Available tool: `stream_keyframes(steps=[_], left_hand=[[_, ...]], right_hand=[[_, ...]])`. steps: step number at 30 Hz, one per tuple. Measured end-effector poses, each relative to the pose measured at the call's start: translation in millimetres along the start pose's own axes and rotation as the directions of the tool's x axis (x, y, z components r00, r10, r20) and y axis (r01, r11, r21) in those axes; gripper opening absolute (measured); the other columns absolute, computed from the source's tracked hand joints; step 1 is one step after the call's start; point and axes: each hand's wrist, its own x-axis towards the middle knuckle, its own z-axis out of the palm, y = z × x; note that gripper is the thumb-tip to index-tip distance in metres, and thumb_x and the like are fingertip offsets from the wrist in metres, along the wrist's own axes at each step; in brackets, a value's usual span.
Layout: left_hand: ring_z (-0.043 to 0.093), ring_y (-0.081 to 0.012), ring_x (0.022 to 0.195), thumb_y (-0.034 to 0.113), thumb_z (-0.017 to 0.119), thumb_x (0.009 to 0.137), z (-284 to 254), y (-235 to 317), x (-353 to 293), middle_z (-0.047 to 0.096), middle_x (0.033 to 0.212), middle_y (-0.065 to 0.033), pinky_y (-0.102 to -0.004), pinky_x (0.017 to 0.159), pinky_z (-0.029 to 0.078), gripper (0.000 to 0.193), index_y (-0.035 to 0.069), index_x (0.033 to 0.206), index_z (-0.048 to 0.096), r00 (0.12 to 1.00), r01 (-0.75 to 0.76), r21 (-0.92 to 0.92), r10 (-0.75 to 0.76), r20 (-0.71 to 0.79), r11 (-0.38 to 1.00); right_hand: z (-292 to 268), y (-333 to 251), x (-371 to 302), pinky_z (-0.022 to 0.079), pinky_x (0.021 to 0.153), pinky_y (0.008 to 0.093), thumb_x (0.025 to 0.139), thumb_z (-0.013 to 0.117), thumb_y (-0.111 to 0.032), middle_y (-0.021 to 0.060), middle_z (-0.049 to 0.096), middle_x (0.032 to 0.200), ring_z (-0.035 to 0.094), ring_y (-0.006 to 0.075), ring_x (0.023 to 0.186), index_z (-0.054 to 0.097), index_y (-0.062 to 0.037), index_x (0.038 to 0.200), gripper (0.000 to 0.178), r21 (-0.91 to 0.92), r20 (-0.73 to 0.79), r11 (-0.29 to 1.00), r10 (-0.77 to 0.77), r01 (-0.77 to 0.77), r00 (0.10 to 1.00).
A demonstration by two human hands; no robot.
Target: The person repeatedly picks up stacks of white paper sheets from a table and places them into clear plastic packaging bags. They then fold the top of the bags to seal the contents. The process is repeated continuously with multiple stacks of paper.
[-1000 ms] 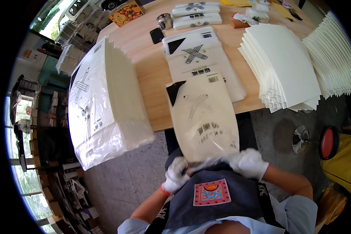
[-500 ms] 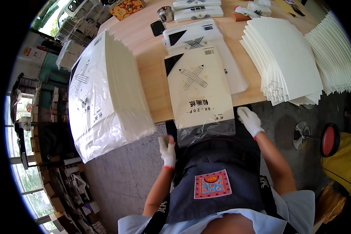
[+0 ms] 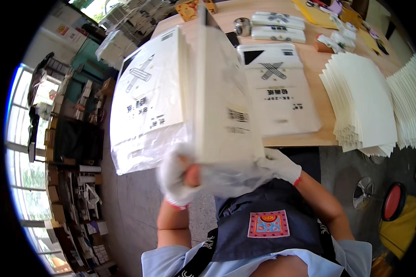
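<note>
A pack of drawing paper in a printed clear bag is raised over the table's front edge, turned partly on its side and smeared by motion. My left hand, in a white glove, is closed at its lower left corner, thumb against the bag. My right hand, also gloved, pinches the lower right edge. Loose clear plastic hangs from the bottom, between the hands. Just left of it lies a stack of filled bags. To its right is a pile of flat printed bags.
Fanned white paper sheets and another fanned stack cover the table's right side. Farther back are rolled bag bundles, a metal cup and a fruit-printed box. A red-topped stool stands right.
The pack that lay at the table's front edge is now lifted and turned, held in both hands. Both hands were apart from it before. The view has shifted left.
</note>
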Motion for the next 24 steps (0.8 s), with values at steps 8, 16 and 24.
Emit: stream_keyframes(steps=[8, 16, 24], left_hand=[[0.056, -0.0109, 0.08, 0.02, 0.053, 0.096, -185, -93, 11, 0.06, 0.096, -0.0019, -0.0222, 0.071, 0.047, 0.028, 0.005, 0.118, 0.06, 0.582, 0.234, -0.182, -0.288, -0.761, 0.955], [0.05, -0.0227, 0.116, 0.032, 0.051, 0.094, -141, -171, -60, 0.053, 0.128, -0.0117, -0.0329, 0.098, 0.04, 0.052, 0.002, 0.135, 0.043, 0.402, 0.632, -0.37, -0.697, -0.594, 0.68], [0.04, -0.0291, 0.129, 0.028, 0.04, 0.099, -76, -178, -99, 0.039, 0.14, -0.0165, -0.0423, 0.108, 0.034, 0.052, 0.0, 0.14, 0.029, 0.665, 0.241, -0.068, -0.216, -0.715, 0.968]], right_hand=[[115, -161, 94, 0.042, 0.048, 0.025, 0.09, 0.062, -0.03, 0.0014, 0.056, 0.063, 0.049, 0.0094, 0.048, 0.06, -0.0021, 0.084, 0.029, -0.181, 0.169, 0.919, -0.321, 0.349, 0.932], [143, -162, 94, 0.048, 0.051, 0.0228, 0.086, 0.066, -0.033, 0.0048, 0.065, 0.065, 0.058, 0.008, 0.05, 0.063, -0.0047, 0.078, 0.029, -0.357, -0.043, 0.913, -0.229, 0.199, 0.973], [120, -93, 61, 0.047, 0.055, 0.0245, 0.089, 0.059, -0.036, 0.0025, 0.068, 0.071, 0.058, 0.0097, 0.056, 0.068, -0.0062, 0.095, 0.031, -0.499, 0.211, 0.86, -0.004, 0.111, 0.978]])
